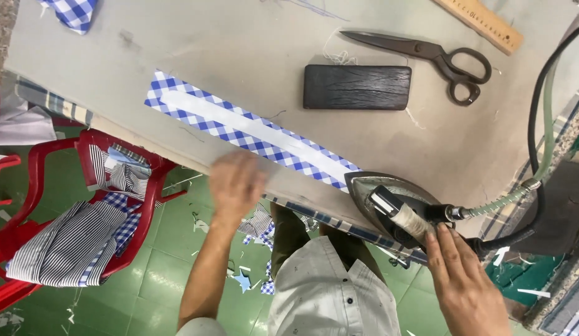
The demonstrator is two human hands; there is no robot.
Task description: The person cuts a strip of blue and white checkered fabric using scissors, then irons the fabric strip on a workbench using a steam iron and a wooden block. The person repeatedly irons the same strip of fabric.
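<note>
While the table (pixel 196 43) is viewed from above, a long strip of blue-and-white checked fabric (pixel 252 130) is seen lying diagonally across its grey surface, with a narrower white strip (pixel 239 123) laid along its middle. At the lower right end of the checked strip an electric iron (pixel 389 202) is set down, its pointed nose just at the end of the fabric and its wrapped handle turned toward the person. The right hand (pixel 466 280) is held open just behind the iron, the fingers (pixel 445 246) stretched out and pressed together, their tips touching the rear of the handle without being closed around it. The left hand (pixel 236 183) is blurred at the near edge of the table, just beside the strip; whether its fingers are spread or together cannot be told, and nothing is seen gripped in it. A dark rectangular block (pixel 356 87) is placed beyond the strip, and black tailor's scissors (pixel 426 56) lie just past it, well apart from both hands. A wooden ruler (pixel 482 22) is seen at the top right corner. A hose and a black cable (pixel 541 124) are led away from the iron to the right. On the left, striped and checked cloth (pixel 71 242) is piled on a red plastic chair (pixel 34 180), and scraps are scattered over the green floor (pixel 171 274).
</note>
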